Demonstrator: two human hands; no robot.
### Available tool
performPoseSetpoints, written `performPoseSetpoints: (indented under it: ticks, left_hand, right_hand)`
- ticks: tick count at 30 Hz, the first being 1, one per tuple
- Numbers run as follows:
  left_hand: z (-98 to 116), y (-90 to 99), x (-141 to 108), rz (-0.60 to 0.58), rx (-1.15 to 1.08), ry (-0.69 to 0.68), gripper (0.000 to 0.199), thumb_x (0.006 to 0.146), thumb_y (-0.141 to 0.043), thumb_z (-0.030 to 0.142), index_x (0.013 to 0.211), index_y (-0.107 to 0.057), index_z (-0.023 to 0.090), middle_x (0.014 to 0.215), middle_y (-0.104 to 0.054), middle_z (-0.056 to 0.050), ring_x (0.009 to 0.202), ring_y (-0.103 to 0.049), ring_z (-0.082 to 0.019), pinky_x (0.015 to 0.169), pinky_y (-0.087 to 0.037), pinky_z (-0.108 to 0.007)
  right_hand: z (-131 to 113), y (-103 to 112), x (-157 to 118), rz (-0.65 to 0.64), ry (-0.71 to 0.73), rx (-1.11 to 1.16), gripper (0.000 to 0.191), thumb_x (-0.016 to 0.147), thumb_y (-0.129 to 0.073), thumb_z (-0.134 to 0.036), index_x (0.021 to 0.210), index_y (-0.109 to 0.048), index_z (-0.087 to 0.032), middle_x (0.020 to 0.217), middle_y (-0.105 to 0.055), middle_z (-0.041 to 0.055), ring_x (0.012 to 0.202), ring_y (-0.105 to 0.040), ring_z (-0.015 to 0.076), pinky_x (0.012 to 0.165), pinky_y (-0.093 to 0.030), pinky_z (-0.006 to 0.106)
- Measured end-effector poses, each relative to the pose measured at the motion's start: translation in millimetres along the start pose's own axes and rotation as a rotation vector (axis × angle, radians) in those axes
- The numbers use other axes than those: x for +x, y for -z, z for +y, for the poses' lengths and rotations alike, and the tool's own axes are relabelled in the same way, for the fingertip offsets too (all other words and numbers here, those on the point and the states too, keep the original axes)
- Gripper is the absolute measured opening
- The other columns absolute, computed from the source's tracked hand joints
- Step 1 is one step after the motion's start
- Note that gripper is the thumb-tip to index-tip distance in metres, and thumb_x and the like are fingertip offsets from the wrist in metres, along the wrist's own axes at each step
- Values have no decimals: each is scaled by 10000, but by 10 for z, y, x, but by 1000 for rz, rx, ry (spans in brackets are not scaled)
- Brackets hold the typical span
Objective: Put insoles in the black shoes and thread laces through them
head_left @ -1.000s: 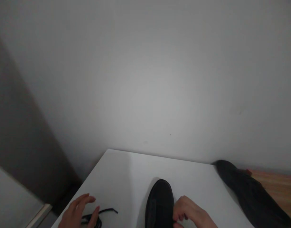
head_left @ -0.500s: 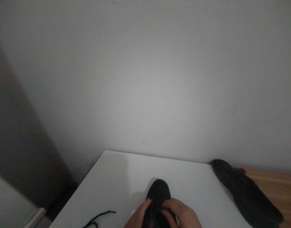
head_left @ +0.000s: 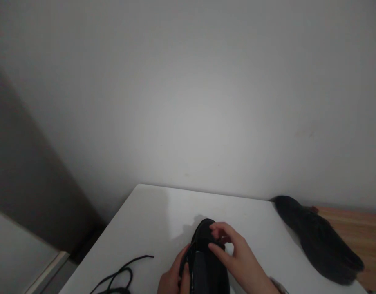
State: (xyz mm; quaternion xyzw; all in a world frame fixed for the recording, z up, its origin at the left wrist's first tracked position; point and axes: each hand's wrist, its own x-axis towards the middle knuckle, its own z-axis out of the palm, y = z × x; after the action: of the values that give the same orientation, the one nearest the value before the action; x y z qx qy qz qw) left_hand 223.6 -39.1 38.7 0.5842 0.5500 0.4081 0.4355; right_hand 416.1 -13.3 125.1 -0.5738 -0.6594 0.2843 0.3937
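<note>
A black shoe (head_left: 219,271) rests on the white table in front of me, toe pointing away. My left hand (head_left: 173,274) grips the left side of its opening, thumb inside and fingers outside. From the right, my right hand (head_left: 237,254) reaches over the shoe. Its thumb and curled fingers close on the right edge of the upper, just behind the toe; the exact bit between them is hard to see. A loose black shoelace (head_left: 120,271) lies in loops on the table, left of my left hand.
A second black shoe (head_left: 316,243) lies at the right edge of the white table (head_left: 154,212), partly over a wood-grain surface (head_left: 347,228). A pale wall (head_left: 206,102) rises directly behind the table. At lower left is a pale panel (head_left: 19,253).
My right hand has moved forward over the shoe's front, and its wrist now shows. My left hand has shifted onto the left side of the opening. The view has tilted down slightly.
</note>
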Motion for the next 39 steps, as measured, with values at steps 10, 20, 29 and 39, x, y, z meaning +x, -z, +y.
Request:
performPoseSetpoints:
  ticks: [10, 20, 29, 39]
  left_hand:
    - [383, 110, -69, -56, -48, -22, 412, 970, -482, 407, 1260, -685, 196, 1134, -791, -92, 910, -776, -232, 741, -622, -254]
    - [378, 130, -74, -62, 34, -48, 377, 965, -496, 340, 1253, -694, 199, 1168, -776, -102, 1024, -749, -256, 896, -598, -329]
    - [371, 132, -65, -81, 25, -58, 381, 977, -490, 356, 1272, -675, 202, 1194, -765, -98, 1083, -727, -263, 944, -580, -351]
    - [327, 223, -136, -132, 0, -104, 421, 993, -477, 393, 1334, -639, 207, 1355, -677, -111, 1252, -635, -259, 1070, -508, -384]
  right_hand:
    - [-235, -214, -330, -688, 657, -538, 158, 883, -688, -145, 731, -693, -186, 725, -754, 4, 596, -671, 145, 547, -478, 222]
    - [83, -510, -416, -567, 677, -670, 190, 810, -637, -54, 730, -723, -204, 753, -779, 30, 720, -721, 190, 643, -556, 255]
    - [0, -522, -369, -570, 710, -758, 109, 793, -692, -36, 757, -736, -130, 750, -774, 105, 698, -715, 252, 510, -512, 325]
    - [-319, -63, -214, -590, 461, -572, 187, 924, -567, -21, 912, -675, -173, 959, -744, 35, 820, -719, 180, 725, -529, 254]
